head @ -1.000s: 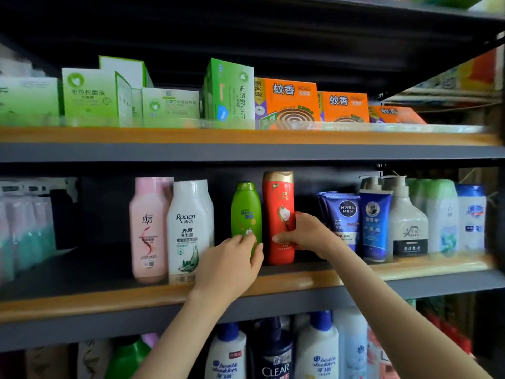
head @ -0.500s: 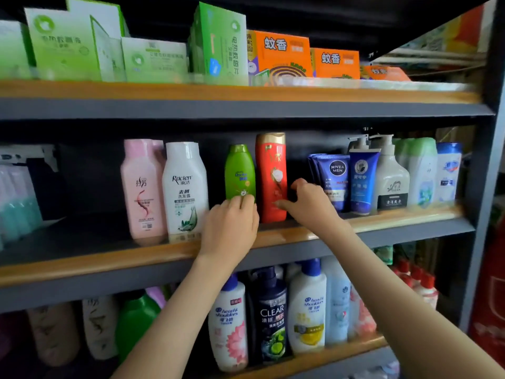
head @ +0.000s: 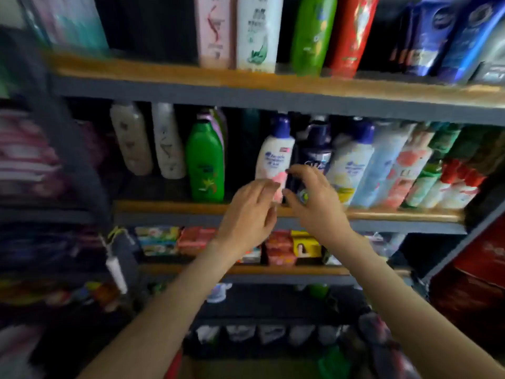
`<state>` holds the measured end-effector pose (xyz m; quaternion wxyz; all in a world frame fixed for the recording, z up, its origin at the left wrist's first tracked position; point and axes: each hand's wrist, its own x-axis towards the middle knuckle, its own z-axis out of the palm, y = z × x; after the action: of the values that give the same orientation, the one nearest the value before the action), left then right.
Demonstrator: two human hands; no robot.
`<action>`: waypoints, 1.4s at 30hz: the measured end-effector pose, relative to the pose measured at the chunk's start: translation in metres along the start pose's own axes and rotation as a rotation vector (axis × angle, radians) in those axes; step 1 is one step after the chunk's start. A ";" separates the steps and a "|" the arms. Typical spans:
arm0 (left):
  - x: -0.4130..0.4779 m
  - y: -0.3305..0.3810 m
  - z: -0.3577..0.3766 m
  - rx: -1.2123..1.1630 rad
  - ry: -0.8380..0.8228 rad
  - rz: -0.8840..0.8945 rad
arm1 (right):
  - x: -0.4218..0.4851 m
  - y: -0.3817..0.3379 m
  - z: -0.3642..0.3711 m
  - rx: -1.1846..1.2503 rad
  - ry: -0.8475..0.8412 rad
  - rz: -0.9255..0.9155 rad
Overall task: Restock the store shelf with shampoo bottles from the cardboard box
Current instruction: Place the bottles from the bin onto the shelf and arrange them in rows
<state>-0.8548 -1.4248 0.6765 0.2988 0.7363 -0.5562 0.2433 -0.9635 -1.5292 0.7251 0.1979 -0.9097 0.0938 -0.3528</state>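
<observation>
The view is blurred. My left hand point(head: 248, 212) and my right hand point(head: 314, 198) hang side by side in the air, fingers loosely curled, holding nothing. They are in front of a white blue-capped shampoo bottle point(head: 274, 157) and a dark bottle point(head: 317, 149) on the middle shelf point(head: 164, 207). On the shelf above point(head: 164, 75) stand a small green bottle point(head: 308, 36) and a red bottle point(head: 352, 34), upright and side by side, with nothing touching them. A brownish surface point(head: 246, 369) shows at the bottom edge; I cannot tell if it is the cardboard box.
A pink and a white bottle point(head: 255, 31) stand left of the small green one, blue tubes point(head: 437, 36) to the right. A big green bottle point(head: 206, 165) and more shampoo bottles line the middle shelf. Small boxes point(head: 196, 239) fill the shelf below. A red carton point(head: 478, 283) stands at right.
Both hands have let go of the green and red bottles and dropped to the shelf below. The view has swung sharply downward, so the upper shelf is out of sight.
</observation>
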 end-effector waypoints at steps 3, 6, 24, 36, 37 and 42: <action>-0.087 -0.009 0.001 -0.010 -0.253 -0.343 | -0.055 -0.008 0.057 0.089 -0.271 0.097; -0.187 -0.016 -0.001 -0.053 -0.472 -0.731 | -0.109 -0.021 0.113 0.161 -0.533 0.182; -0.510 -0.131 0.005 -0.176 -0.864 -1.495 | -0.283 -0.071 0.410 0.036 -1.289 0.652; -0.583 -0.216 0.078 -0.194 -1.033 -1.333 | -0.347 -0.063 0.580 -0.109 -0.983 1.398; -0.591 -0.216 0.078 -0.181 -1.057 -1.329 | -0.350 -0.062 0.586 -0.172 -0.981 1.402; -0.619 -0.211 0.079 -0.157 -1.079 -1.336 | -0.353 -0.061 0.609 -0.303 -0.823 1.450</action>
<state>-0.8115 -1.0214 0.1574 0.1240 0.9013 -0.0874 -0.4058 -0.8072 -1.1854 0.1283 0.2696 -0.6970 0.6207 0.2372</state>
